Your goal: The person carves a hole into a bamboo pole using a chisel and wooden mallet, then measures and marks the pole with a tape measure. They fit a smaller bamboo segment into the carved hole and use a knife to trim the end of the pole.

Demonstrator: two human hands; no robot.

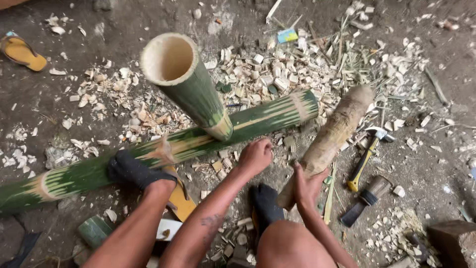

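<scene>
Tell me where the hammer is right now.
In the head view, the yellow-handled hammer lies on the ground at right, just beyond the wooden club in the right hand, above a wide-bladed chisel.

Our bamboo-working spot, on bare ground

We sit low on a packed dirt floor that serves as a rough open workshop: pale bamboo chips and shavings lie thick all over it, a long green bamboo pole stretches across the ground with a shorter hollow bamboo section standing on it, and hand tools rest in the dust, a yellow-handled hammer beside a short-handled blade. A yellow sandal lies off at the edge.
</scene>
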